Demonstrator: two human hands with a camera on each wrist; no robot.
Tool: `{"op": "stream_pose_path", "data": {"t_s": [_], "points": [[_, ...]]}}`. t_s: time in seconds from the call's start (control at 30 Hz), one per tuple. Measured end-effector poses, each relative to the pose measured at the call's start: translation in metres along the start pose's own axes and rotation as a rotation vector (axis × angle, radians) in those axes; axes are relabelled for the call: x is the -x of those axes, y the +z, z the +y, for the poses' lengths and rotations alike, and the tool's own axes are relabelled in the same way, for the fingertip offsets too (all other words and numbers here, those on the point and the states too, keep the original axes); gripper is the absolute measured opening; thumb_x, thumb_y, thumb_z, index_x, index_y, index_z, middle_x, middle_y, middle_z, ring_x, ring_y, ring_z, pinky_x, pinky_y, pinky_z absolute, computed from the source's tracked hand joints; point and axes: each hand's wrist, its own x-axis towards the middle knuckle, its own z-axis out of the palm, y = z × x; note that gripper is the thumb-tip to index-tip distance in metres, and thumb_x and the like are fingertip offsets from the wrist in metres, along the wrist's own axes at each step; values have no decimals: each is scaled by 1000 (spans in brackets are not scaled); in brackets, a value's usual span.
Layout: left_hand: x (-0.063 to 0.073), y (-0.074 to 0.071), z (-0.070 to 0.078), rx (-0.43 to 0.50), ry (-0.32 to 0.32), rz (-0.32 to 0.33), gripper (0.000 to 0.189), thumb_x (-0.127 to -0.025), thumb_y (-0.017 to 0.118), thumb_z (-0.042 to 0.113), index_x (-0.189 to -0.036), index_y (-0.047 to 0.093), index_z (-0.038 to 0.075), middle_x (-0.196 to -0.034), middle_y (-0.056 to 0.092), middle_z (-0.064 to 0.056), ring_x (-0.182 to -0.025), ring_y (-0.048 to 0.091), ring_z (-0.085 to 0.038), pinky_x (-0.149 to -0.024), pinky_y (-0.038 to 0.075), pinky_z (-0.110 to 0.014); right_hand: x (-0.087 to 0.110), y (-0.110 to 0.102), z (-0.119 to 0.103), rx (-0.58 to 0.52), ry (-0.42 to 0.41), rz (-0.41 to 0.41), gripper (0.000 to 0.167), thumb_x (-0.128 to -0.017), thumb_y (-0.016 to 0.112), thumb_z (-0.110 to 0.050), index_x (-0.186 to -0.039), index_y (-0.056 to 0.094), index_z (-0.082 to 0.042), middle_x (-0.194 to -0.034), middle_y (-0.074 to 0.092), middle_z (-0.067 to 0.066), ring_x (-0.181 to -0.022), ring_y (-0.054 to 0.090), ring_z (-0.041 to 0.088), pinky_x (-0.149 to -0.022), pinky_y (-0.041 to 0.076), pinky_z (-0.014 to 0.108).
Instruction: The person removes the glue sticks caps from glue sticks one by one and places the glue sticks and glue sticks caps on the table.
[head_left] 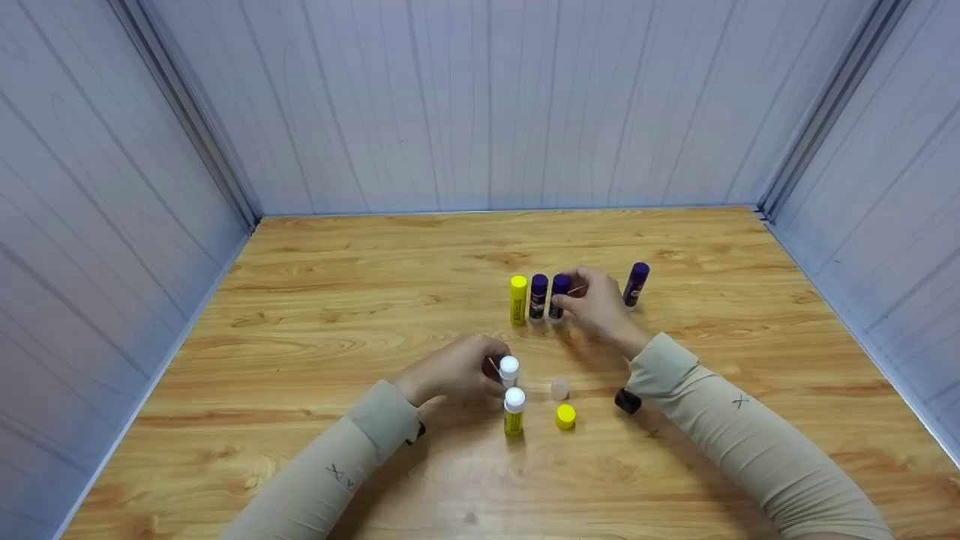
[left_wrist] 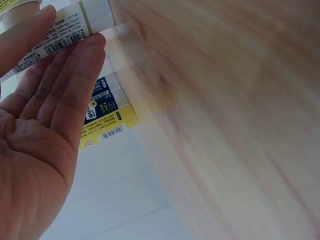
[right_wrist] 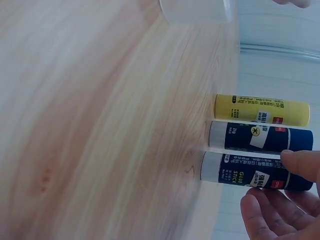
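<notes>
My left hand (head_left: 457, 367) holds an upright white-topped glue stick (left_wrist: 65, 35) between thumb and fingers, its white label and barcode showing in the left wrist view. Just in front of it stands a yellow glue stick (head_left: 514, 421) with a white top. Farther back, my right hand (head_left: 600, 306) pinches the cap end of a dark blue glue stick (right_wrist: 235, 169), which stands on the table. That one is at the right end of a row, beside another dark blue glue stick (head_left: 538, 300) and a yellow glue stick (head_left: 518, 301).
One more dark blue glue stick (head_left: 637, 283) stands right of the row, behind my right hand. A yellow cap (head_left: 565, 417) and a small pale translucent piece (head_left: 559, 388) lie between my forearms. Pale panel walls (head_left: 465, 112) border the wooden table (head_left: 337, 255).
</notes>
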Motion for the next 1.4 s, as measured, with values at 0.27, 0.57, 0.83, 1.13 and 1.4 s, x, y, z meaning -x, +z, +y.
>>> {"op": "stream_pose_path", "data": {"t_s": [0.27,0.57,0.83,1.13,1.4], "points": [[-2,0,0,9,-5,0,15,-92,85,6,-103,75,7,-102,75,-4,-98,73,-19,-91,63,-34,1,-2,1,2,-19,9,31,-99,76,-3,-129,69,4,-121,75,23,-114,71,36,-104,59,46],[0,-7,0,-17,-2,-34,28,-92,80,-3,-118,76,5,-115,77,-7,-107,75,-23,-96,64,-39,4,-13,-6,11,-60,81,30,-99,78,-5,-126,70,5,-117,77,22,-111,73,36,-100,59,46],[4,-26,0,-53,-89,48,35,-98,73,-5,-133,71,-2,-124,76,-19,-115,75,-32,-102,63,-46,15,-22,-10,-76,-182,242,26,-98,80,-5,-123,74,2,-113,78,20,-106,76,31,-94,63,38],[3,-51,13,-85,-133,351,34,-103,75,11,-135,71,1,-130,76,-19,-115,75,-31,-100,64,-44,29,-28,-22,-300,-317,380,28,-91,84,4,-118,74,8,-106,79,22,-89,73,1,-83,61,16],[-2,-53,37,-176,75,563,34,-105,75,17,-134,72,-1,-132,75,-20,-119,74,-36,-104,63,-46,37,-34,-35,-549,-285,357,25,-91,81,9,-114,73,5,-93,78,-4,-86,74,10,-81,64,22]]}}
